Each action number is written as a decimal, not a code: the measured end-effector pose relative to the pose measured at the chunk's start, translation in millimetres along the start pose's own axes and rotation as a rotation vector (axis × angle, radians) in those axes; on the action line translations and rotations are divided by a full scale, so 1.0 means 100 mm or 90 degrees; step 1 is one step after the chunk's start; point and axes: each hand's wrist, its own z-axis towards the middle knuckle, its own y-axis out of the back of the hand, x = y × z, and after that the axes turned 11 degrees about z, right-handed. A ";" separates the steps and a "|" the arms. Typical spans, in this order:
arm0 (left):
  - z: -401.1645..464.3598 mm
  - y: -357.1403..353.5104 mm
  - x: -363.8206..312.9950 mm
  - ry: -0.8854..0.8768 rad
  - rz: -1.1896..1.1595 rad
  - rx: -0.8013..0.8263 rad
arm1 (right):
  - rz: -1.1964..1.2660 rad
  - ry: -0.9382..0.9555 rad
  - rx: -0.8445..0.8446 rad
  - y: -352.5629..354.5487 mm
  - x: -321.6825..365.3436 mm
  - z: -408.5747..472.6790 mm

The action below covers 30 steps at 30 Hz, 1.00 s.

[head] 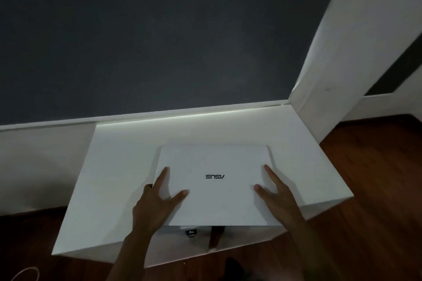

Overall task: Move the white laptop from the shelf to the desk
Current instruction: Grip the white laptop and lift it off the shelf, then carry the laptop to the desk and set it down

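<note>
The closed white laptop (214,187), its dark logo facing up, lies flat over the middle of a white furniture top (109,180). Its near edge seems slightly raised, with shadow beneath it. My left hand (155,203) holds its left side, index finger and thumb spread on the lid. My right hand (276,196) holds the right side the same way. The remaining fingers of both hands are hidden, apparently under the edges.
The white top stands against a dark grey wall (159,29) with a lit strip along its back edge. A tall white panel (342,64) rises at the right. Dark wooden floor (376,189) surrounds the unit. A small black object (191,232) shows under the laptop's near edge.
</note>
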 end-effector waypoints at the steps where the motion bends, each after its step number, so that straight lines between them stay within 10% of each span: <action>1: -0.01 -0.01 0.00 -0.008 -0.003 0.005 | -0.004 -0.002 -0.021 0.00 -0.02 -0.09; 17: -0.47 -0.86 -1.12 -0.222 -0.061 0.097 | 0.084 -0.057 -0.372 1.14 -0.79 -1.24; 30: -1.42 -3.00 -3.14 -0.415 0.019 0.174 | 0.117 -0.129 -0.618 3.44 -1.89 -2.03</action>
